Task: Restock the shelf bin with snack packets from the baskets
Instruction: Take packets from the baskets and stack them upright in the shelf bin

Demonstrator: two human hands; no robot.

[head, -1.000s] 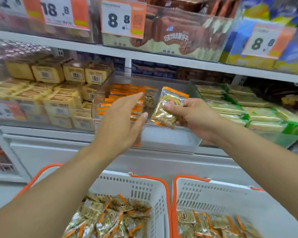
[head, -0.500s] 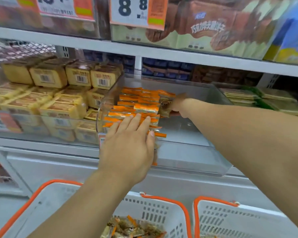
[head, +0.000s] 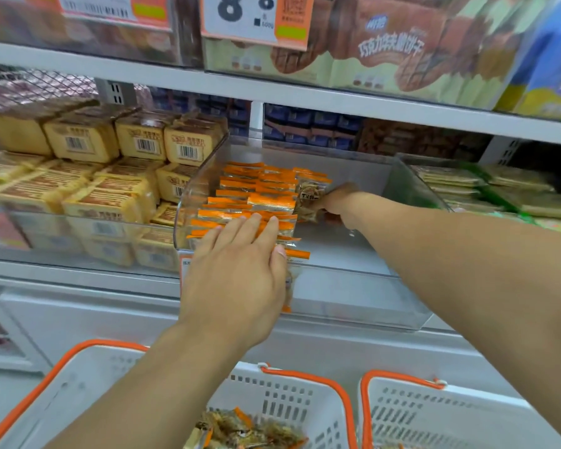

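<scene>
Clear snack packet (head: 309,198) with orange edges (label blurred), pinched by the right hand (head: 339,202) at frame center inside the shelf bin (head: 405,186); left hand (head: 237,270) lies flat, fingers together, on the stacked packets (head: 256,196).

Single head-worn wide-angle view, looking forward and down from close range at shelf front. Clear shelf bin (head: 402,176) fills centre; both forearms enter from bottom edge. Upper shelf with price tag (head: 256,17) crops top; two white baskets (head: 289,403) cut off at bottom edge.
</scene>
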